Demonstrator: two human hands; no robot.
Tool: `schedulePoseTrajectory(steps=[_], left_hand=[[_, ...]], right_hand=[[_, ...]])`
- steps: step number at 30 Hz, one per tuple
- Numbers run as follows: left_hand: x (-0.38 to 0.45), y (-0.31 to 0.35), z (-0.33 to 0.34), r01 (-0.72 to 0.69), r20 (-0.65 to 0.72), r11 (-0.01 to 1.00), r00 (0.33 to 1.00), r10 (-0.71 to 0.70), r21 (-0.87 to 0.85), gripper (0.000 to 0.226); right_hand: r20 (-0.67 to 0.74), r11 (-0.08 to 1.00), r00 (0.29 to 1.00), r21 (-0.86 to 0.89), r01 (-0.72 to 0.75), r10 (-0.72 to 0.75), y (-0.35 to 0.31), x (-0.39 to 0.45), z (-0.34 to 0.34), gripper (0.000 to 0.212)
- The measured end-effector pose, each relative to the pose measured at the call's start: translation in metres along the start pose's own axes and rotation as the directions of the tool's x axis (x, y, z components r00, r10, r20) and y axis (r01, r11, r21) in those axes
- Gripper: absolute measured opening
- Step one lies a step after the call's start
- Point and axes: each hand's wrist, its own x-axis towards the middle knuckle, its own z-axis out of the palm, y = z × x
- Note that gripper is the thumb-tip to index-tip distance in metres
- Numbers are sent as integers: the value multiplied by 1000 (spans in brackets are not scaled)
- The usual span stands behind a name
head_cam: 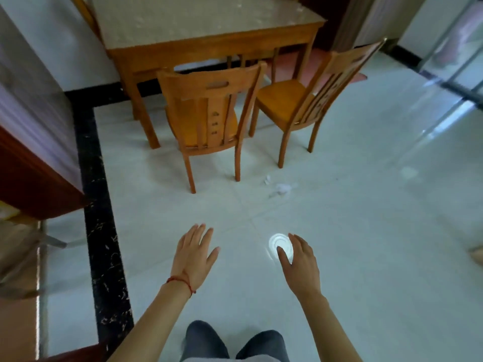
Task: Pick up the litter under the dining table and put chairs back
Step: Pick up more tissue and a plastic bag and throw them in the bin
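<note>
Both hands were out in front, palms down, nothing in either one. The left hand [194,253] had its fingers spread flat and loose; the right hand [300,259] was open too, fingers a bit curled. That bright round spot just past the right thumb looked like a ceiling light bouncing off the floor [366,231], not litter, so don't go grabbing at it.

The actual litter [279,188] was a little clump of white scraps on the tiles, well ahead of the right fingertips, just beside the rear leg of the near chair [209,118]. The other chair [308,100] sat further out, beyond the scraps, turned at an angle. Both were pulled away from the table [209,45].

My take on doing this bit well: the scraps were white on pale tile, so easy to miss pieces. I'd step in and crouch until they're right under the fingers, then pinch the big wad with the right hand and sweep the small bits toward it with the left. Couldn't tell if more was lying under the table, so worth a look before pushing the chairs in. I'd call the task barely started.
</note>
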Motion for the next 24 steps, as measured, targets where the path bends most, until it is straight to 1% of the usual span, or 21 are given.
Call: schedulePoseTrajectory(steps=[6, 11, 14, 16, 19, 24], left_hand=[[23, 66, 30, -163, 75, 985, 985, 159, 61, 71], [49, 112, 49, -287, 149, 951, 952, 269, 118, 60], [65, 140, 59, -349, 135, 928, 933, 333, 127, 51], [76, 156, 64, -367, 114, 924, 928, 355, 109, 45], [94, 173, 72, -392, 106, 912, 919, 381, 121, 47], [135, 192, 80, -393, 111, 913, 918, 381, 109, 51]], right_hand=[[-82, 989, 986, 13, -147, 148, 67, -12, -36, 53], [-149, 973, 961, 53, -226, 232, 108, -17, -61, 52], [-178, 965, 949, 68, -253, 261, 129, -14, -77, 52], [-188, 963, 945, 68, -259, 267, 141, -7, -86, 52], [-197, 956, 936, 94, -277, 290, 154, 6, -98, 52], [-189, 955, 937, 96, -280, 293, 164, 45, -105, 52]])
